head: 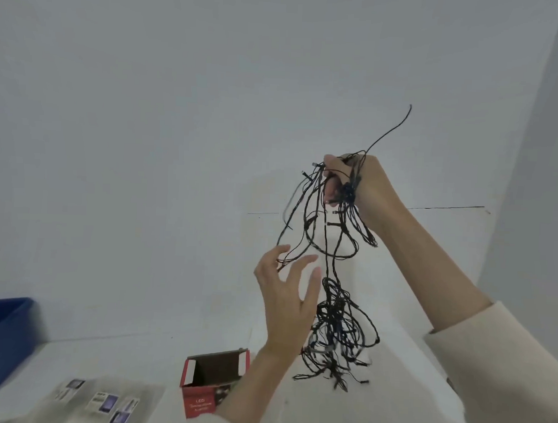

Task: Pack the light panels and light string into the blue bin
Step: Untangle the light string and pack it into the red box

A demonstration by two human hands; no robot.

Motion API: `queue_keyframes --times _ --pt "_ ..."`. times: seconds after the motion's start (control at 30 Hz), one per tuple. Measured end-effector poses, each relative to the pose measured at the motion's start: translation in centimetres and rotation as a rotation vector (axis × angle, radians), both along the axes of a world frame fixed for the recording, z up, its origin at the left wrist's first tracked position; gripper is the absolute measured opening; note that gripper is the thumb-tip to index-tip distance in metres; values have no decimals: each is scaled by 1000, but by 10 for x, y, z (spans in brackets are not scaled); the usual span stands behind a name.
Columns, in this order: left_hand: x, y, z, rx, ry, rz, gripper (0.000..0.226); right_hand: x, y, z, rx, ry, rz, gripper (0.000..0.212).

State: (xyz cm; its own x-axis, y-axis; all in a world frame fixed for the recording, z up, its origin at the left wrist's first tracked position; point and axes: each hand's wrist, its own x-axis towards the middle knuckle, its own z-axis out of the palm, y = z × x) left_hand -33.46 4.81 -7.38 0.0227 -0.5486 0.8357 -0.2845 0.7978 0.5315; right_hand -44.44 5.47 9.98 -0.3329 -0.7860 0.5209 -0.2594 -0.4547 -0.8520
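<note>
My right hand (365, 186) is raised high and shut on a bunch of the black light string (340, 322), whose tangled loops hang down from it to just above the table. One loose end sticks up past the fist. My left hand (287, 294) is lower, fingers spread, beside the hanging loops; a thin loop passes near its fingertips, and I cannot tell if it touches. The blue bin (0, 336) stands at the far left edge, only partly in view. Flat pale packets with printed pictures (103, 402) lie on the table at the bottom left.
An open, empty red cardboard box (214, 381) marked LED stands on the white table (137, 358) just left of my left forearm. A plain pale wall fills the upper view.
</note>
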Motion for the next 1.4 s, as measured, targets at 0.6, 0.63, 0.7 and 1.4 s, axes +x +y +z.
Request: queue_keyframes --times 0.6,0.63,0.7,1.4 --pt "3 -7 8 450 -212 -447 13 12 5 12 -103 -53 75 28" --pt "2 -2 11 486 -254 -509 7 15 7 14 -163 -110 122 28" --pt "3 0 6 527 -285 -551 17 19 12 20 -262 -193 151 27" --pt "24 -9 211 436 -503 -462 22 -22 47 9 454 179 155 43"
